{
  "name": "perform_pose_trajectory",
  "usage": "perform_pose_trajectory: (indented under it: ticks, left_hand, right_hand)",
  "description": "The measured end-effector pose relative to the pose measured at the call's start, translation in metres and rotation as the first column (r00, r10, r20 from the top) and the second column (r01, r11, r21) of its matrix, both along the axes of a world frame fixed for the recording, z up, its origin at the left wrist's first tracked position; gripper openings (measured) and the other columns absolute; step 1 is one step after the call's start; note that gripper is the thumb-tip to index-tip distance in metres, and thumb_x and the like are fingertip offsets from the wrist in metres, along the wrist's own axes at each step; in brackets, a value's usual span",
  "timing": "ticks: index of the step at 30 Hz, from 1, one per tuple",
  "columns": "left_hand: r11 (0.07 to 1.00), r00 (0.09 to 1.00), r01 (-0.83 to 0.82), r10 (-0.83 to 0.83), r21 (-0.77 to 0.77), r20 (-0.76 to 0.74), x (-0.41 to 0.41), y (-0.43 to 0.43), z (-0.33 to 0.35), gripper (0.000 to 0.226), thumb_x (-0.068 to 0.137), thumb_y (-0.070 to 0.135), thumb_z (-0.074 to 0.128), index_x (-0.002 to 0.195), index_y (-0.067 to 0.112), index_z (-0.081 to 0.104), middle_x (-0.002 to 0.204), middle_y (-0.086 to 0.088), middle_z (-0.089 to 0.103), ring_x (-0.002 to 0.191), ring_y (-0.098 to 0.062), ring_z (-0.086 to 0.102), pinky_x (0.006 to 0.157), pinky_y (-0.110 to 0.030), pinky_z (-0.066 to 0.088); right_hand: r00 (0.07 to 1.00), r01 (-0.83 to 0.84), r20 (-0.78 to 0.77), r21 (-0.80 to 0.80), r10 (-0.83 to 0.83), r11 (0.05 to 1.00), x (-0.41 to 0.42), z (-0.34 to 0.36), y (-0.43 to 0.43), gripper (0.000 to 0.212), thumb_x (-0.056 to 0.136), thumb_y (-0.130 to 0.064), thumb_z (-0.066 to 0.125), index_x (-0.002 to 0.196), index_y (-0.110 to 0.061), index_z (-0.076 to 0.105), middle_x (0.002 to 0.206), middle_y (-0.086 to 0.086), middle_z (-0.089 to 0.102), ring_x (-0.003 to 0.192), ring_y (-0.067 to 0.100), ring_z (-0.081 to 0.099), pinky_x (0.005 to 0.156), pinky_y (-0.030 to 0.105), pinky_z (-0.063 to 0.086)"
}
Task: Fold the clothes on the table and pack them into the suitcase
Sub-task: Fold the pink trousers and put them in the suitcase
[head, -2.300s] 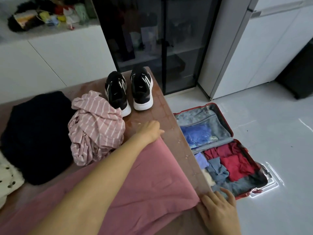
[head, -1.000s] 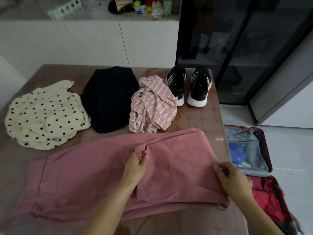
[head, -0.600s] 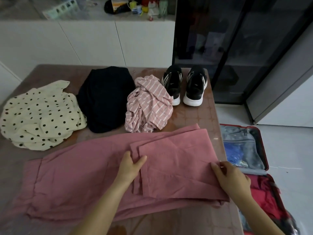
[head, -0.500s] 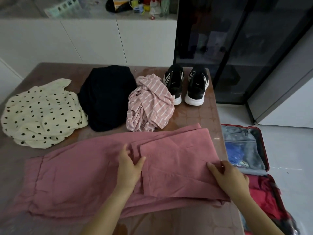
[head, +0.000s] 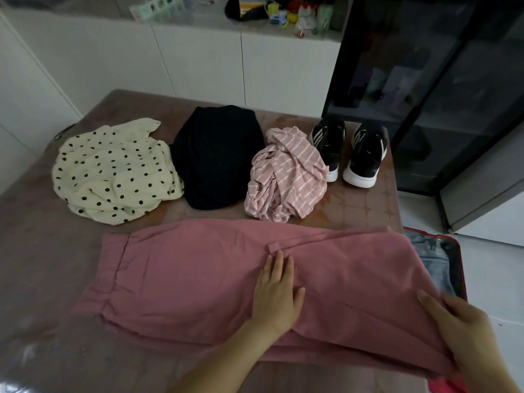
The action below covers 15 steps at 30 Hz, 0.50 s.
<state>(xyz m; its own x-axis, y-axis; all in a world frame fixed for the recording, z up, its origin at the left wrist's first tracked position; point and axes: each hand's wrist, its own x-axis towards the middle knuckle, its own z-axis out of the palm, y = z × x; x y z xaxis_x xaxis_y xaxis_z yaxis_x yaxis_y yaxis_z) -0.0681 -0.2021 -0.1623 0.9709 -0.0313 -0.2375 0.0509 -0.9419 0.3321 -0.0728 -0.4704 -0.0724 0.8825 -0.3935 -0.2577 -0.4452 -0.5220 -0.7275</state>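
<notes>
**Head view: pink trousers being flattened on the table**

The pink trousers (head: pixel 198 279) lie lengthwise across the near part of the table (head: pixel 34 251), with the gathered waistband on the left and the right end draped over the table's right edge. The left hand (head: pixel 276 293) lies flat on the middle of the cloth, fingers straight and close together. Half a second earlier it sat beside the raised edge of a folded flap; that edge is no longer seen, and the cloth there is one smooth layer with a narrow hem just beyond the fingertips. The right hand (head: pixel 465 327) stays on the right end of the trousers. Its fingers rest on top, and whether it pinches or only presses cannot be told.

Behind the trousers, from left to right, lie a cream dotted garment (head: pixel 113 171), a black garment (head: pixel 218 157) and a crumpled pink striped garment (head: pixel 286 177), none of them moved. A pair of black sneakers (head: pixel 365 154) stands at the far right corner. The suitcase (head: pixel 462 265) lies open on the floor right of the table, now largely hidden by the trousers and the right hand.
</notes>
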Motion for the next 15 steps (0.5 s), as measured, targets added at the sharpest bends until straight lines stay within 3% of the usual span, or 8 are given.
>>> perform_pose_trajectory:
  ticks: [3, 7, 8, 10, 11, 12, 13, 15]
  left_hand:
    - [0.997, 0.995, 0.019, -0.026, -0.068, -0.1, 0.009, 0.012, 0.011, 0.082, 0.078, 0.065, 0.012, 0.15, 0.026, 0.023, 0.16, 0.001, 0.008, 0.145, -0.023, 0.013, 0.113, -0.043, 0.022]
    - [0.93, 0.97, -0.131, 0.049, -0.342, -0.24, 0.019, 0.025, 0.048, 0.067, 0.088, 0.068, 0.025, 0.146, 0.036, 0.03, 0.16, 0.006, 0.0, 0.146, -0.022, 0.001, 0.115, -0.047, 0.011]
    - [0.852, 0.97, -0.185, 0.078, -0.489, -0.232, 0.018, 0.028, 0.061, 0.07, 0.087, 0.072, 0.026, 0.146, 0.035, 0.031, 0.159, 0.008, 0.005, 0.146, -0.017, 0.002, 0.116, -0.042, 0.01]
    - [0.535, 0.958, -0.281, 0.107, -0.797, -0.266, 0.013, 0.038, 0.087, 0.066, 0.089, 0.068, 0.037, 0.145, 0.033, 0.033, 0.153, 0.016, 0.018, 0.142, -0.005, 0.014, 0.116, -0.028, 0.011]
    - [0.357, 0.954, -0.3, 0.084, -0.884, -0.289, 0.012, 0.046, 0.1, 0.066, 0.086, 0.068, 0.044, 0.143, 0.034, 0.037, 0.151, 0.016, 0.027, 0.14, -0.004, 0.023, 0.115, -0.028, 0.016]
    - [0.254, 0.96, -0.279, 0.061, -0.926, -0.272, 0.012, 0.055, 0.111, 0.069, 0.083, 0.071, 0.048, 0.142, 0.035, 0.04, 0.149, 0.013, 0.036, 0.138, -0.007, 0.032, 0.116, -0.034, 0.022]
    - [0.233, 0.973, -0.232, 0.049, -0.944, -0.227, 0.011, 0.064, 0.12, 0.073, 0.081, 0.073, 0.051, 0.141, 0.034, 0.04, 0.145, 0.009, 0.044, 0.134, -0.009, 0.04, 0.113, -0.038, 0.03]
    - [0.274, 0.989, -0.144, 0.08, -0.951, -0.127, 0.011, 0.082, 0.131, 0.068, 0.082, 0.059, 0.06, 0.14, 0.03, 0.04, 0.137, 0.013, 0.052, 0.127, -0.002, 0.047, 0.106, -0.024, 0.038]
  right_hand:
    - [0.995, -0.062, 0.075, 0.057, 0.058, 0.996, 0.006, 0.043, 0.021, 0.011, 0.086, -0.021, 0.067, 0.08, -0.013, 0.072, 0.072, 0.004, 0.068, 0.066, 0.02, 0.059, 0.046, 0.01, 0.04]
    - [0.954, -0.266, 0.165, 0.077, 0.251, 0.961, 0.006, 0.087, 0.073, 0.016, 0.086, -0.019, 0.065, 0.073, -0.013, 0.073, 0.06, 0.002, 0.068, 0.056, 0.01, 0.059, 0.048, 0.017, 0.043]
    - [0.929, -0.323, 0.2, 0.025, 0.312, 0.946, 0.004, 0.091, 0.089, 0.023, 0.085, -0.026, 0.065, 0.066, -0.013, 0.071, 0.057, 0.003, 0.065, 0.052, 0.01, 0.056, 0.048, 0.019, 0.042]
    - [0.861, -0.398, 0.292, -0.123, 0.417, 0.909, -0.004, 0.092, 0.124, 0.037, 0.079, -0.044, 0.057, 0.053, -0.016, 0.057, 0.049, 0.002, 0.051, 0.046, 0.005, 0.043, 0.046, 0.018, 0.034]
    - [0.813, -0.428, 0.34, -0.201, 0.472, 0.881, -0.007, 0.089, 0.142, 0.037, 0.076, -0.045, 0.052, 0.051, -0.019, 0.045, 0.048, 0.001, 0.041, 0.044, 0.004, 0.036, 0.045, 0.016, 0.029]
    - [0.759, -0.459, 0.373, -0.276, 0.534, 0.844, -0.011, 0.086, 0.161, 0.033, 0.075, -0.042, 0.05, 0.052, -0.022, 0.037, 0.047, 0.0, 0.035, 0.043, 0.004, 0.033, 0.046, 0.016, 0.026]
    - [0.708, -0.485, 0.388, -0.341, 0.59, 0.806, -0.015, 0.081, 0.181, 0.03, 0.076, -0.037, 0.051, 0.054, -0.024, 0.035, 0.045, 0.001, 0.035, 0.041, 0.006, 0.034, 0.049, 0.017, 0.028]
    - [0.636, -0.513, 0.39, -0.432, 0.666, 0.742, -0.022, 0.067, 0.217, 0.024, 0.075, -0.031, 0.053, 0.055, -0.022, 0.044, 0.044, -0.001, 0.047, 0.041, 0.013, 0.044, 0.058, 0.024, 0.042]
